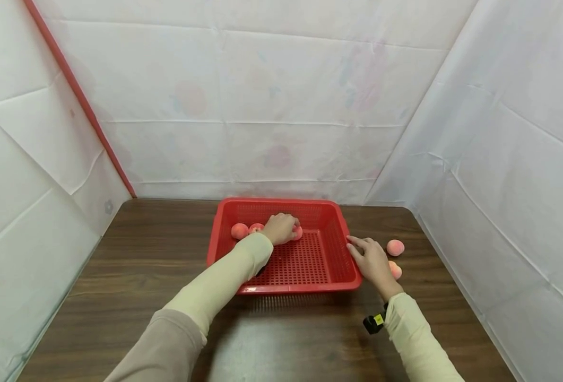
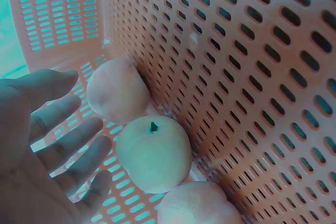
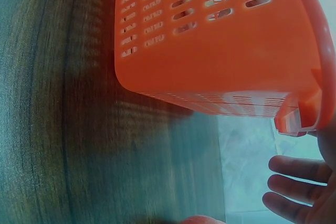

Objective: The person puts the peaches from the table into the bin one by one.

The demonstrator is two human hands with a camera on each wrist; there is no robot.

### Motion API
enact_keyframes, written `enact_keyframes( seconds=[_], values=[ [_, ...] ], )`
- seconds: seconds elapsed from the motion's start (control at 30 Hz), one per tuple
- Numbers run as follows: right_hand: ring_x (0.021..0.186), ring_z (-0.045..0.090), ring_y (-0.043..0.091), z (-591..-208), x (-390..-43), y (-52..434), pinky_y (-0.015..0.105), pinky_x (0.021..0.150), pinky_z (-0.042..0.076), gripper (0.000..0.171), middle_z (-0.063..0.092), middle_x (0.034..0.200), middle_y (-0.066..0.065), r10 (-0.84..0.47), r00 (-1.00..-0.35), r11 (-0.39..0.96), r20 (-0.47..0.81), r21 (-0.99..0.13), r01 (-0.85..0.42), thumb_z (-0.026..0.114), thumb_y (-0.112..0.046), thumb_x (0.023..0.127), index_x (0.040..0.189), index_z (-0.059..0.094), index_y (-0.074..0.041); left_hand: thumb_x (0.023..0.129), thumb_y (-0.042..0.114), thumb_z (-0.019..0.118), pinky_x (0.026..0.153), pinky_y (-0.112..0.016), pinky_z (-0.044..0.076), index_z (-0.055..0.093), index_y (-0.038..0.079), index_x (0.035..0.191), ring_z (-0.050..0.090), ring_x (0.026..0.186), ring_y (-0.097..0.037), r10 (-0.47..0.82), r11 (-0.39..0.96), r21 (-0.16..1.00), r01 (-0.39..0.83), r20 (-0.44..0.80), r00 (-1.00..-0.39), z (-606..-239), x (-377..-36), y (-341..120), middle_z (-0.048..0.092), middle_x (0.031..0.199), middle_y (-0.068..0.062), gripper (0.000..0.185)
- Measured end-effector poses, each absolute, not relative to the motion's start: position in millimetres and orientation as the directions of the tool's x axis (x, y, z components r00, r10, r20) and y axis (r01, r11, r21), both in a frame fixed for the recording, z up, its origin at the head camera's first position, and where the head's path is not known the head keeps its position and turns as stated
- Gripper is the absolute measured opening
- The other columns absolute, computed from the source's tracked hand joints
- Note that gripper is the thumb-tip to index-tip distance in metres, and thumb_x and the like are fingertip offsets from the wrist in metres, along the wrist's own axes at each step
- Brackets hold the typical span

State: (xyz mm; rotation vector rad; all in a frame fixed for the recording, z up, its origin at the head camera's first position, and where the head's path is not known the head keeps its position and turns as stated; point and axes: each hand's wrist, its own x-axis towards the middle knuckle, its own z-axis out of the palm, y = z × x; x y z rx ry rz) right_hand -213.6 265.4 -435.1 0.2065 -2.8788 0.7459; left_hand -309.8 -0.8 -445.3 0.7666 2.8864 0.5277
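A red plastic basket [image 1: 288, 289] with slotted walls stands on the table. Inside it, my left hand [image 1: 281, 229] reaches to the far wall, beside a peach [image 1: 298, 232]. The left wrist view shows that hand [image 2: 58, 150] with fingers spread and loosely bent, apart from a row of peaches: one peach [image 2: 118, 90] nearest the corner, a middle peach [image 2: 154, 153] with its stem up, and a third peach [image 2: 198, 205]. My right hand [image 1: 371, 260] touches the basket's right rim; in its wrist view three fingers [image 3: 296, 169] extend straight, while the thumb and index finger are mostly hidden.
Two peaches lie on the table right of the basket: one peach [image 1: 395, 247] farther back, another peach [image 1: 395, 270] partly behind the right hand. White sheeting [image 1: 281, 106] hangs behind and at both sides of the brown wooden table [image 1: 133, 281].
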Motion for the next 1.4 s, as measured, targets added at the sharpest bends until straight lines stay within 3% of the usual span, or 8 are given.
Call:
enact_keyframes(
  seconds=[0.6, 0.77, 0.83, 0.9, 1.03, 1.13, 1.4],
  values=[
    [0.096, 0.06, 0.033, -433, -214, 264, 0.047, 0.078, 0.049, 0.036, 0.067, 0.109, 0.017, -0.105, -0.973, 0.864, 0.205, -0.465, -0.192, 0.06, -0.03, 0.097, 0.129, 0.065, -0.014, 0.097, 0.028, 0.06, 0.103, -0.05, 0.044, 0.063, 0.012, 0.128, 0.058, 0.122, -0.029, 0.446, 0.836, 0.378, 0.397, -0.048, -0.894, -428, -310, -17, 0.065, 0.128, -0.007, 0.035],
    [0.097, 0.06, 0.033, -432, -213, 265, 0.048, 0.078, 0.05, 0.036, 0.067, 0.109, 0.017, -0.099, -0.974, 0.866, 0.201, -0.465, -0.184, 0.06, -0.029, 0.097, 0.129, 0.065, -0.014, 0.096, 0.03, 0.061, 0.095, -0.045, 0.047, 0.061, 0.012, 0.131, 0.064, 0.092, -0.025, 0.433, 0.84, 0.388, 0.38, -0.054, -0.9, -425, -310, -19, 0.074, 0.091, -0.008, 0.04],
    [0.097, 0.06, 0.033, -432, -213, 265, 0.048, 0.079, 0.05, 0.036, 0.068, 0.109, 0.018, -0.101, -0.973, 0.866, 0.209, -0.463, -0.189, 0.06, -0.029, 0.097, 0.128, 0.065, -0.013, 0.095, 0.03, 0.062, 0.092, -0.045, 0.047, 0.06, 0.011, 0.132, 0.062, 0.082, -0.023, 0.421, 0.842, 0.391, 0.37, -0.049, -0.906, -421, -309, -21, 0.073, 0.086, -0.008, 0.041],
    [0.096, 0.061, 0.034, -432, -213, 265, 0.049, 0.079, 0.049, 0.035, 0.068, 0.109, 0.018, -0.106, -0.969, 0.864, 0.224, -0.461, -0.201, 0.061, -0.027, 0.096, 0.128, 0.066, -0.013, 0.095, 0.03, 0.063, 0.092, -0.045, 0.049, 0.06, 0.011, 0.132, 0.063, 0.084, -0.022, 0.406, 0.851, 0.379, 0.363, -0.038, -0.913, -417, -308, -22, 0.074, 0.095, -0.007, 0.042],
    [0.094, 0.061, 0.033, -432, -214, 265, 0.049, 0.08, 0.049, 0.034, 0.069, 0.107, 0.018, -0.114, -0.964, 0.859, 0.241, -0.464, -0.218, 0.062, -0.025, 0.096, 0.127, 0.067, -0.011, 0.095, 0.03, 0.063, 0.095, -0.049, 0.05, 0.06, 0.01, 0.132, 0.065, 0.104, -0.028, 0.39, 0.858, 0.371, 0.355, -0.02, -0.921, -410, -305, -23, 0.067, 0.124, -0.008, 0.042],
    [0.095, 0.061, 0.034, -433, -214, 266, 0.05, 0.081, 0.049, 0.035, 0.068, 0.108, 0.019, -0.122, -0.963, 0.859, 0.24, -0.46, -0.223, 0.061, -0.025, 0.096, 0.127, 0.066, -0.011, 0.095, 0.03, 0.063, 0.097, -0.051, 0.049, 0.06, 0.011, 0.133, 0.062, 0.114, -0.031, 0.38, 0.859, 0.375, 0.348, -0.013, -0.925, -406, -303, -24, 0.065, 0.129, -0.008, 0.043],
    [0.098, 0.061, 0.035, -432, -213, 265, 0.05, 0.081, 0.049, 0.035, 0.068, 0.111, 0.019, -0.105, -0.969, 0.856, 0.225, -0.476, -0.203, 0.061, -0.028, 0.096, 0.128, 0.066, -0.012, 0.096, 0.037, 0.06, 0.099, -0.052, 0.046, 0.061, 0.013, 0.133, 0.057, 0.124, -0.03, 0.358, 0.859, 0.383, 0.341, 0.027, -0.933, -401, -300, -33, 0.062, 0.134, -0.006, 0.044]
  ],
)
